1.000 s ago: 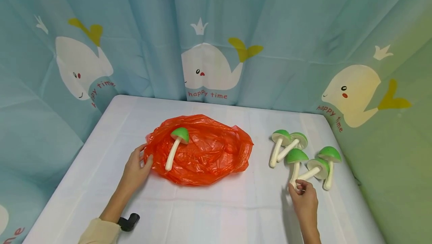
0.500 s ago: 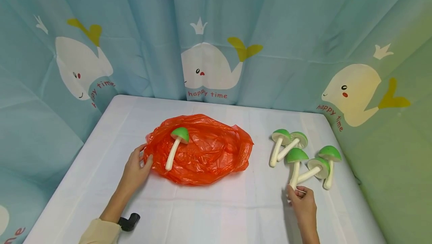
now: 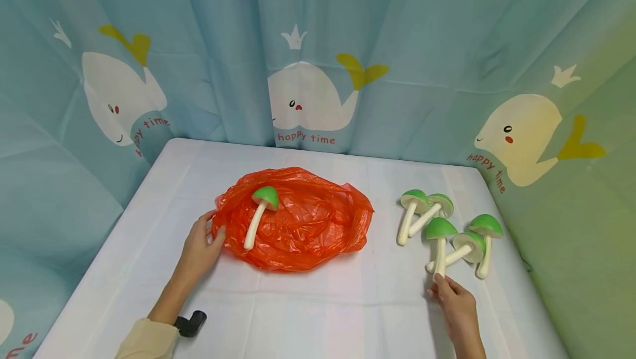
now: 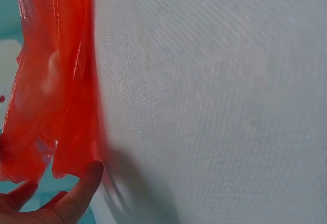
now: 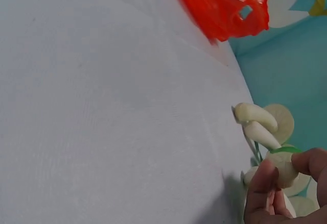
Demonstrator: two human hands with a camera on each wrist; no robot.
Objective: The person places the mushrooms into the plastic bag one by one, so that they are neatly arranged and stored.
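Observation:
My right hand (image 3: pixel 456 304) pinches the lower end of a toy mushroom (image 3: pixel 441 248) with a green domed cap and white stem. In the right wrist view, thumb and fingertips close on that pale stem end (image 5: pixel 286 175). This mushroom overlaps another mushroom (image 3: pixel 469 246) lying behind it. At the left, my left hand (image 3: pixel 201 248) touches the near-left edge of a crumpled red plastic bag (image 3: pixel 308 226), its thumb and fingers spread apart at the rim. One mushroom (image 3: pixel 257 218) lies on the bag's left part.
Two more mushrooms (image 3: pixel 414 210) lie crossed farther back, and another mushroom (image 3: pixel 487 243) lies to the right. All rest on a white-covered table (image 3: pixel 323 315). Behind and beside it hangs a blue-green curtain (image 3: pixel 422 61) with whale prints. A black device (image 3: pixel 191 323) sits at my left wrist.
My right hand has shifted slightly right and toward me, and the pinched mushroom's stem has swung more upright, its cap moving a little right. The left hand and bag look the same.

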